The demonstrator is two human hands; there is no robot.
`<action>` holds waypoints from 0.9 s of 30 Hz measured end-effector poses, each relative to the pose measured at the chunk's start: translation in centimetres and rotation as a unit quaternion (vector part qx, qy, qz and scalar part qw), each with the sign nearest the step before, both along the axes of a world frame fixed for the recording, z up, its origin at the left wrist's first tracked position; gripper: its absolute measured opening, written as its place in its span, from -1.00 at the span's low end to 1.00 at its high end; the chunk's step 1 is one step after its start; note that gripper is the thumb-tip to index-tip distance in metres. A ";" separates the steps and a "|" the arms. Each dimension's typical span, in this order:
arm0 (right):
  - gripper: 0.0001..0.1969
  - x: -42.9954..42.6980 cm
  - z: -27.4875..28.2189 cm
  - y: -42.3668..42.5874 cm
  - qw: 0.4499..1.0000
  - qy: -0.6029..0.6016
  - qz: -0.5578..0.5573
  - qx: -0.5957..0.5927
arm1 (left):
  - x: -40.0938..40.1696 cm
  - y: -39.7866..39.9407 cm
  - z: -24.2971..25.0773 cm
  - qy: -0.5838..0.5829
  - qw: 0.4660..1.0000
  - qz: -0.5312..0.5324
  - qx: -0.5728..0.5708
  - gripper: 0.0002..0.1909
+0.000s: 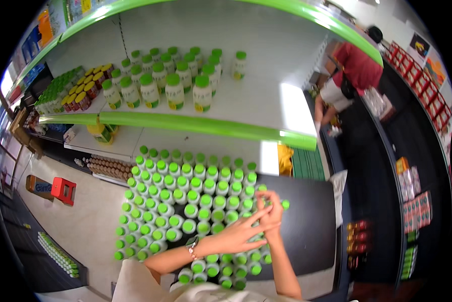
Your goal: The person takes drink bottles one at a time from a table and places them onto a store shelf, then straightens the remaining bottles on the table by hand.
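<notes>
My left hand (244, 234), with a watch (192, 243) on its wrist, reaches across to the right with its fingers spread. It touches my right hand (273, 213), which is raised with bent fingers and partly covered by the left one. No object shows in either hand. Both are above many white bottles with green caps (193, 196), standing upright in close rows on a black table (305, 234). Small gaps show among the rows. On the shelf (263, 102) beyond stand more green-capped bottles (175, 92), one of them apart at the right.
Yellow-lidded jars (83, 100) fill the shelf's left part. Its green front edge (210, 126) overhangs the far bottles. A yellow jug (100, 133) sits on the level below. At the right, a person in a red top (356, 66) bends beside dark shelving (388, 151). A red stool (64, 190) stands on the floor.
</notes>
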State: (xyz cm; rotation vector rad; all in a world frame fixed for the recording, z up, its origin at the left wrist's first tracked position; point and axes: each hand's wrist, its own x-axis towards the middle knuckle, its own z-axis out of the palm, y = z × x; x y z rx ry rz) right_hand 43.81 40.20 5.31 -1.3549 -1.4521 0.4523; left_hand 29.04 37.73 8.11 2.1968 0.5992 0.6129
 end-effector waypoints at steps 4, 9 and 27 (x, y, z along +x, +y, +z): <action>-0.79 -5.5 -7.9 -17.7 0.981 0.065 0.010 -0.185 | -7.0 -11.8 -6.1 -0.027 0.962 -0.069 -0.262 -0.57; -0.70 -12.1 -15.1 -29.5 0.945 0.032 0.183 -0.270 | -13.9 -20.6 -12.4 -0.033 0.906 -0.059 -0.417 -0.78; -0.64 -21.7 -15.2 -31.3 0.898 -0.275 0.059 -0.337 | -21.5 -29.1 -20.4 0.067 0.951 0.221 -0.207 -0.27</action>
